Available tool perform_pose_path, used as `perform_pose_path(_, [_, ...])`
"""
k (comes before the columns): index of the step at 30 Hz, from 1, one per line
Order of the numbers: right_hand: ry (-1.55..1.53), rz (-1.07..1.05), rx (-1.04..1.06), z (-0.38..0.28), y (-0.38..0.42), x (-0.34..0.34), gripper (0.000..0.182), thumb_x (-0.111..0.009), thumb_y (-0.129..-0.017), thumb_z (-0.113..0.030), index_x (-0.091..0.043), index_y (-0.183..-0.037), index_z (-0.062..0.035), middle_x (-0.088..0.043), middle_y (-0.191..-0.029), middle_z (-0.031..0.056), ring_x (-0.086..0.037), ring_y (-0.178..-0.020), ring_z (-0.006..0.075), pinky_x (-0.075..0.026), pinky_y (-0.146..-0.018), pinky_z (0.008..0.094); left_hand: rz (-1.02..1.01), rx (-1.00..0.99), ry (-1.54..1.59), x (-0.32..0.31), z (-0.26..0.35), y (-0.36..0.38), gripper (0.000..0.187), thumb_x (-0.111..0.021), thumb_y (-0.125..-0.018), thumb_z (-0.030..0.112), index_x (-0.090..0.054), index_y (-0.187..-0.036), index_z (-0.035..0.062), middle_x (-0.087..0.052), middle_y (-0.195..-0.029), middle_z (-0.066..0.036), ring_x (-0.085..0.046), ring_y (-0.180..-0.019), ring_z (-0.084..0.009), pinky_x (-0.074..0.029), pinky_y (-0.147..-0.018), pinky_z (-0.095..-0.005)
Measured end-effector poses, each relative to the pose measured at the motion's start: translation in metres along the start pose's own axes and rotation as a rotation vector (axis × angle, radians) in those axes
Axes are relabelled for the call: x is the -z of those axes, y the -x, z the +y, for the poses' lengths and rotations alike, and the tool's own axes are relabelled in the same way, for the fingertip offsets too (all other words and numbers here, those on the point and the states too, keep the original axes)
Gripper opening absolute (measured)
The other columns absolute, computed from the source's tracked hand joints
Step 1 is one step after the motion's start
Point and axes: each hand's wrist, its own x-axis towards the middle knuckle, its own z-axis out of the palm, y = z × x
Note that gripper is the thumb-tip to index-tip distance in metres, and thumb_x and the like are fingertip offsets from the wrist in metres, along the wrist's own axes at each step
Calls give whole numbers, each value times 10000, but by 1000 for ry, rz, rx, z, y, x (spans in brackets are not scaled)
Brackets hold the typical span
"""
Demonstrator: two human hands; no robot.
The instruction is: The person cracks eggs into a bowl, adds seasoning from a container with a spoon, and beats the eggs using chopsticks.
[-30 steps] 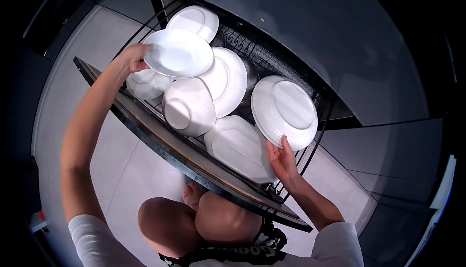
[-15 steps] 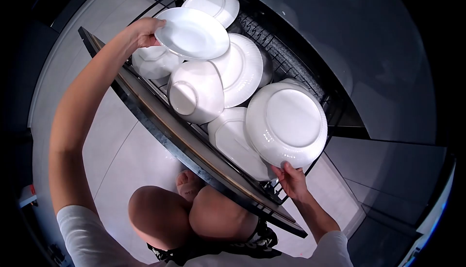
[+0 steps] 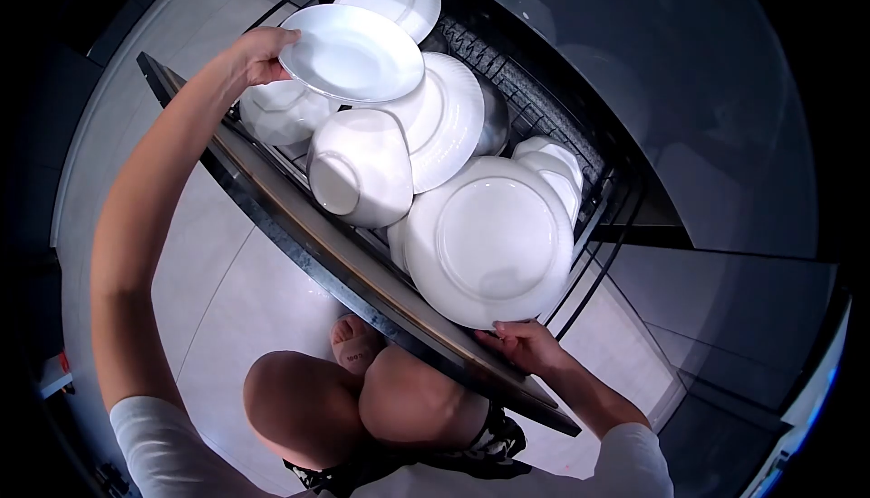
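My left hand (image 3: 270,54) grips the edge of a shallow white oval plate (image 3: 353,52), held face up above the other dishes. At the near right end of the rack, my right hand (image 3: 526,346) pinches the lower rim of a large round white plate (image 3: 500,237), turned with its underside toward me. Beneath and around the two plates sit an upturned white bowl (image 3: 381,158), a ribbed white plate (image 3: 458,126), a faceted bowl (image 3: 283,110) and smaller stacked bowls (image 3: 555,167). The large plate mostly hides a dish under it.
The dishes sit in a black wire rack (image 3: 598,267) inside a pulled-out drawer, whose front panel (image 3: 362,294) runs diagonally before my knees. Another white dish (image 3: 399,0) lies at the far end. Dark cabinets (image 3: 716,335) stand on the right.
My right hand has shifted the large plate left and slightly down, uncovering the smaller bowls behind it. My left hand and the oval plate have moved slightly up and left.
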Motion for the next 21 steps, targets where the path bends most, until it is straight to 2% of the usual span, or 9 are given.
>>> perform_pose_path(2, [-51,-1,-34,3,-3,0,427,-617,-824,-77,-441,-1173,94,-552,-1129,189,-529,-1099,249,-382,-1027,372,4,-5,-1,0,1,1,295,-441,-936,157,-453,-1140,-55,-585,-1048,-161,-647,-867,-234,-574,-750,-397])
perform_pose_path(8, [29,116,-134,-5,5,-1,409,-627,-832,-145,-481,-1163,46,-567,-1141,157,-523,-1101,229,-341,-1045,368,9,-22,-31,-1,2,5,297,-452,-930,155,-456,-1135,-61,-594,-1025,-159,-653,-842,-239,-579,-731,-400])
perform_pose_path(11, [-42,161,-171,-4,0,10,418,-597,-860,-206,-475,-1179,35,-545,-1177,164,-511,-1113,237,-320,-1058,372,9,-51,-44,0,4,7,300,-458,-928,158,-456,-1132,-62,-596,-1018,-159,-654,-835,-240,-578,-735,-401])
perform_pose_path(14, [32,150,-160,-12,2,-5,448,-567,-882,-257,-459,-1205,34,-534,-1192,166,-488,-1144,240,-315,-1057,369,-19,-75,-28,3,6,7,303,-462,-925,159,-455,-1132,-63,-595,-1016,-162,-654,-836,-242,-578,-739,-402])
perform_pose_path(17, [106,144,-180,-15,3,-5,567,-591,-868,-276,-371,-1282,44,-472,-1257,183,-385,-1239,267,-278,-1066,396,-5,-74,-3,3,10,13,312,-467,-924,159,-455,-1140,-65,-592,-1034,-161,-642,-871,-239,-564,-773,-394])
perform_pose_path(19, [154,193,-231,-19,5,-8,506,-560,-888,-283,-419,-1248,43,-521,-1202,170,-445,-1191,245,-320,-1042,357,-13,-57,17,3,14,20,328,-477,-924,165,-458,-1153,-69,-587,-1070,-155,-619,-939,-227,-537,-835,-371])
perform_pose_path(21, [231,228,-279,-24,12,-16,473,-538,-901,-295,-454,-1216,46,-545,-1172,166,-488,-1153,231,-355,-1016,335,-31,-50,17,6,15,26,325,-477,-924,170,-471,-1149,-64,-583,-1080,-154,-616,-946,-222,-533,-840,-366])
